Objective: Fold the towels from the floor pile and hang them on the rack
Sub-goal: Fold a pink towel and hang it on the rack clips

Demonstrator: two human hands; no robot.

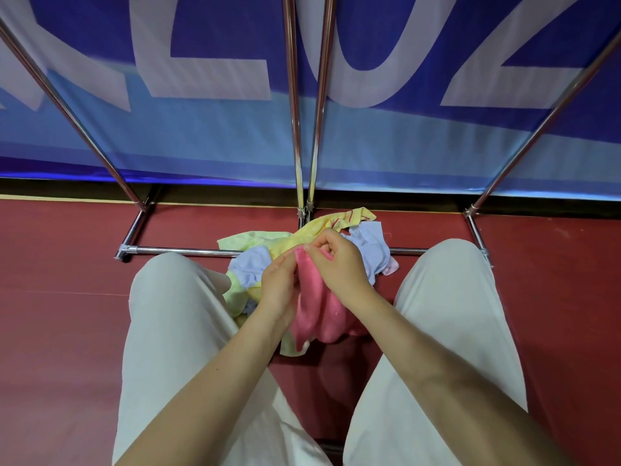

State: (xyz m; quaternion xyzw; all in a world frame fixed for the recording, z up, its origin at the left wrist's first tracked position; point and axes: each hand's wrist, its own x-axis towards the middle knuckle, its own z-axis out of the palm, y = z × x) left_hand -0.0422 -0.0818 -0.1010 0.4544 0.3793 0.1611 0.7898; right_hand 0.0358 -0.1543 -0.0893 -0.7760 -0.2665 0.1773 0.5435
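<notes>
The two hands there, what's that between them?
In the head view, a pink towel lies between the left hand and right hand; both pinch its top edge, and it hangs down over the floor pile.

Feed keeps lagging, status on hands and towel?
Left hand and right hand pinch pink towel at its top edge. Unfolded, above floor pile. Rack ahead, unobstructed.

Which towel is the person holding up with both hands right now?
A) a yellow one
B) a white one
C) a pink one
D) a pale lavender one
C: the left hand and right hand both pinch the top edge of the pink terry towel, which hangs down between them, while the yellow towels and pale lavender towels lie in the pile on the red floor.
</notes>
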